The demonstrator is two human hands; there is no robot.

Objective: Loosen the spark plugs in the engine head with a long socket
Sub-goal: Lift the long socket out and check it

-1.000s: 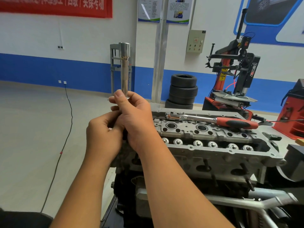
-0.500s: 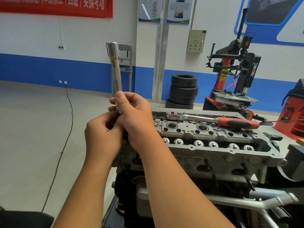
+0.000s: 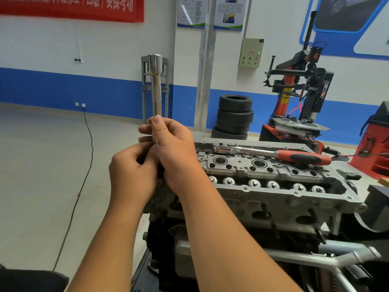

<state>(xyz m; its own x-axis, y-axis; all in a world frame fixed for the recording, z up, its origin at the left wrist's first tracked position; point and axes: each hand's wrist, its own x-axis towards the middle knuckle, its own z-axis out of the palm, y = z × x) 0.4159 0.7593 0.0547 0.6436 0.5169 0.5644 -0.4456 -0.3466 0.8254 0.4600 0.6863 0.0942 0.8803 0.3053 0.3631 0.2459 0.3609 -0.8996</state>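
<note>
Two bare hands meet at the centre of the frame. The right hand [image 3: 172, 148] curls its fingers and thumb around the lower end of a long socket [image 3: 156, 85], which stands upright above the fist. The left hand [image 3: 131, 171] is curled just beside and below it, touching the right; what it grips is hidden. To the right sits the engine head [image 3: 263, 182], a red-handled ratchet [image 3: 271, 153] lying across its top. Stacked tyres [image 3: 233, 116] stand behind.
</note>
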